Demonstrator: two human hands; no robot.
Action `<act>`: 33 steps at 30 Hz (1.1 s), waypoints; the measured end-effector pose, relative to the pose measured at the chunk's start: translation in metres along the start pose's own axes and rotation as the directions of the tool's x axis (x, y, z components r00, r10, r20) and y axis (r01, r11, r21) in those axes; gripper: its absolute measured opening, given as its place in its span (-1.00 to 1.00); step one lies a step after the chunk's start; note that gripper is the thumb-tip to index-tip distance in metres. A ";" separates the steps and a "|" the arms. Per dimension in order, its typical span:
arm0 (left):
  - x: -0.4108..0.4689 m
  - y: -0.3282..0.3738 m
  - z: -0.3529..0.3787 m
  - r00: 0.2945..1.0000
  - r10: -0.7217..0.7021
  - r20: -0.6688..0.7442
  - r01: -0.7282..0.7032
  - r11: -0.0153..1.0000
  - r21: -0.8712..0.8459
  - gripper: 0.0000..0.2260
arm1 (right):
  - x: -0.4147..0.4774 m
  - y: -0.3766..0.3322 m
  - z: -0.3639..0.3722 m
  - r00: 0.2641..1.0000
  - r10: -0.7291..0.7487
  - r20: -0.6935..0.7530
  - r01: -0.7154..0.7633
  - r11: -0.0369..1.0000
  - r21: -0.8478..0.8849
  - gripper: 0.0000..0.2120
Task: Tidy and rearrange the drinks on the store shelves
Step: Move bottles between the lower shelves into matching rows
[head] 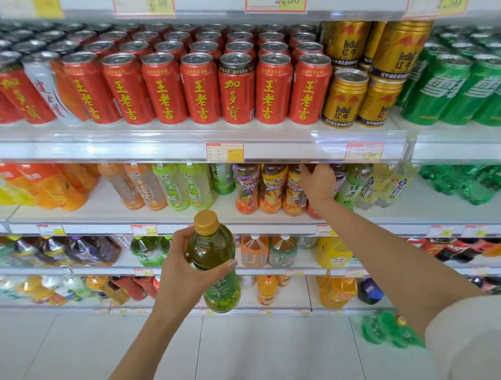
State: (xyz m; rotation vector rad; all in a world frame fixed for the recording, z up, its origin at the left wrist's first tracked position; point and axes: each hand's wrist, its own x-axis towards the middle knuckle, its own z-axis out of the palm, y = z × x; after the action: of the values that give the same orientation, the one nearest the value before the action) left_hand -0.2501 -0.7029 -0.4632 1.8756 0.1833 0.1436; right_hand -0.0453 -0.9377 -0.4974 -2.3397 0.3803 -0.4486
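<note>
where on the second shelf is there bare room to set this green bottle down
Bare white shelf shows between the orange juice bottles and the peach-labelled clear bottles, and again between the pale yellow-labelled water bottles and the dark green plastic bottles. Crowded around the right hand, among the brown iced tea bottles.

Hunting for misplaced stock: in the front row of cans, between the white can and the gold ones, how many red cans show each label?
王老吉 cans: 6
加多寶 can: 1
Total: 7
A reddish sliver beside the white can is unreadable.
</note>
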 end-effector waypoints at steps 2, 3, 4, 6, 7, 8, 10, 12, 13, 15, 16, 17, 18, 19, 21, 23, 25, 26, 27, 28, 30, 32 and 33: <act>-0.002 -0.006 -0.006 1.000 -0.004 -0.016 0.004 1.000 -0.005 -0.40 | -0.017 0.002 0.000 0.993 -0.037 -0.110 0.042 0.998 0.045 -0.68; -0.002 -0.010 -0.008 1.000 -0.005 -0.028 0.005 1.000 -0.008 -0.39 | -0.033 0.003 0.003 0.980 -0.072 -0.185 0.091 0.991 0.095 -0.71; -0.003 -0.013 -0.011 0.999 -0.006 -0.042 0.006 1.000 -0.008 -0.38 | -0.051 0.002 0.005 0.967 -0.126 -0.221 0.161 0.975 0.150 -0.72; -0.004 -0.018 -0.015 0.998 -0.019 -0.066 0.018 1.000 -0.013 -0.40 | -0.082 -0.004 0.015 0.952 -0.283 -0.117 0.303 0.928 0.218 -0.71; -0.005 -0.021 -0.017 0.997 -0.026 -0.070 0.024 0.999 -0.022 -0.42 | -0.088 -0.011 0.021 0.941 -0.339 -0.017 0.334 0.916 0.224 -0.68; -0.006 -0.024 -0.019 0.997 -0.029 -0.068 0.027 0.999 -0.033 -0.43 | -0.088 -0.021 0.028 0.933 -0.354 0.064 0.333 0.916 0.224 -0.62; -0.007 -0.028 -0.024 0.998 -0.031 -0.061 0.028 0.998 -0.051 -0.40 | -0.077 -0.044 0.040 0.940 -0.319 0.123 0.289 0.933 0.216 -0.49; -0.009 -0.031 -0.029 0.998 -0.040 -0.056 0.036 0.997 -0.067 -0.35 | -0.061 -0.063 0.049 0.953 -0.273 0.130 0.250 0.953 0.172 -0.46; -0.010 -0.034 -0.031 0.998 -0.045 -0.050 0.042 0.996 -0.076 -0.34 | -0.054 -0.068 0.054 0.959 -0.251 0.131 0.234 0.963 0.136 -0.47; -0.008 -0.040 -0.035 0.998 -0.046 -0.045 0.042 0.996 -0.084 -0.38 | -0.042 -0.076 0.062 0.968 -0.215 0.130 0.208 0.976 0.064 -0.52; -0.006 -0.043 -0.038 0.998 -0.043 -0.042 0.040 0.996 -0.081 -0.39 | -0.039 -0.080 0.065 0.972 -0.197 0.124 0.194 0.980 0.037 -0.54; -0.003 -0.045 -0.040 0.998 -0.042 -0.041 0.039 0.996 -0.076 -0.40 | -0.037 -0.083 0.067 0.978 -0.177 0.114 0.176 0.984 0.021 -0.55; 0.000 -0.047 -0.043 0.998 -0.045 -0.040 0.042 0.997 -0.072 -0.39 | -0.035 -0.085 0.071 0.983 -0.157 0.097 0.157 0.988 0.012 -0.55; 0.004 -0.049 -0.045 0.998 -0.049 -0.042 0.046 0.996 -0.076 -0.40 | -0.034 -0.086 0.074 0.988 -0.136 0.073 0.136 0.991 0.009 -0.56; 0.013 -0.052 -0.051 0.997 -0.054 -0.047 0.049 0.995 -0.086 -0.45 | -0.034 -0.085 0.080 0.993 -0.114 0.001 0.114 0.993 0.032 -0.59; 0.022 -0.054 -0.056 0.998 -0.049 -0.050 0.045 0.996 -0.076 -0.42 | -0.038 -0.082 0.083 0.989 -0.129 -0.069 0.136 0.986 0.097 -0.62; 0.030 -0.057 -0.059 0.998 -0.040 -0.048 0.036 0.997 -0.073 -0.32 | -0.045 -0.075 0.084 0.980 -0.153 -0.127 0.173 0.970 0.169 -0.65; 0.034 -0.058 -0.061 0.998 -0.032 -0.046 0.028 0.997 -0.077 -0.27 | -0.051 -0.070 0.084 0.976 -0.160 -0.146 0.188 0.961 0.204 -0.66; 0.036 -0.060 -0.061 0.999 -0.029 -0.045 0.026 0.996 -0.084 -0.25 | -0.059 -0.066 0.083 0.972 -0.168 -0.164 0.204 0.951 0.232 -0.66; 0.039 -0.062 -0.062 0.999 -0.028 -0.043 0.024 0.995 -0.092 -0.28 | -0.066 -0.060 0.083 0.966 -0.180 -0.186 0.223 0.944 0.242 -0.66; 0.041 -0.067 -0.062 0.999 -0.020 -0.034 0.016 0.995 -0.103 -0.37 | -0.079 -0.049 0.080 0.953 -0.203 -0.226 0.253 0.942 0.223 -0.67; 0.041 -0.073 -0.062 1.000 -0.018 -0.023 0.015 0.994 -0.108 -0.37 | -0.082 -0.041 0.077 0.948 -0.218 -0.231 0.262 0.948 0.182 -0.67; 0.041 -0.075 -0.062 1.000 -0.020 -0.018 0.018 0.994 -0.107 -0.37 | -0.081 -0.039 0.075 0.948 -0.226 -0.223 0.265 0.951 0.161 -0.66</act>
State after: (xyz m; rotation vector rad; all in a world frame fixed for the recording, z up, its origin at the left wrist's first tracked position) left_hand -0.2261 -0.6142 -0.5158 1.7656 0.2026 0.1550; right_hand -0.0809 -0.8340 -0.5393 -2.1687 0.1293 -0.8120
